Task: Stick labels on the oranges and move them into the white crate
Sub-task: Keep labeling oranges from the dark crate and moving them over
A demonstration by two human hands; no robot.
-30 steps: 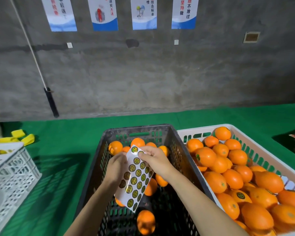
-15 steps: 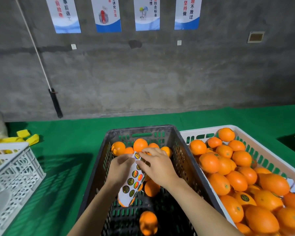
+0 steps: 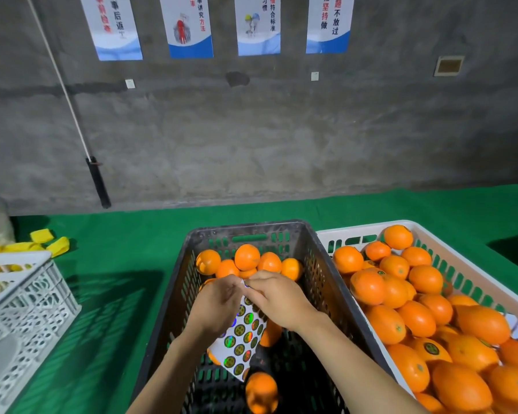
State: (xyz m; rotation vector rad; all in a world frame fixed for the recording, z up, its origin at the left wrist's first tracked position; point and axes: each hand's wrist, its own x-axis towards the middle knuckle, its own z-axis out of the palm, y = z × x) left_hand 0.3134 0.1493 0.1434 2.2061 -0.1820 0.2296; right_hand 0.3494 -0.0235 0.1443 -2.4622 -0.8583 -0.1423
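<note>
I read 不放过 on one of four wall posters (image 3: 329,25). Over the black crate (image 3: 245,227) of oranges (image 3: 247,256), the left hand (image 3: 219,306) grips a label sheet (image 3: 243,339) of round green-gold stickers (print too small to read); the right hand (image 3: 278,297) pinches its top edge. The white crate (image 3: 356,228), just beside, holds labelled oranges (image 3: 431,349).

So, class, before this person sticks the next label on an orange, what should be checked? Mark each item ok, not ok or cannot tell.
1. Left hand holds the label sheet: ok.
2. Right hand pinches the sheet's top edge: ok.
3. A label peeled free: cannot tell.
4. Oranges left in the black crate: ok.
5. An orange in hand for labelling: not ok, both hands are on the sheet.
6. Room in the white crate: cannot tell, it is heaped.
</note>
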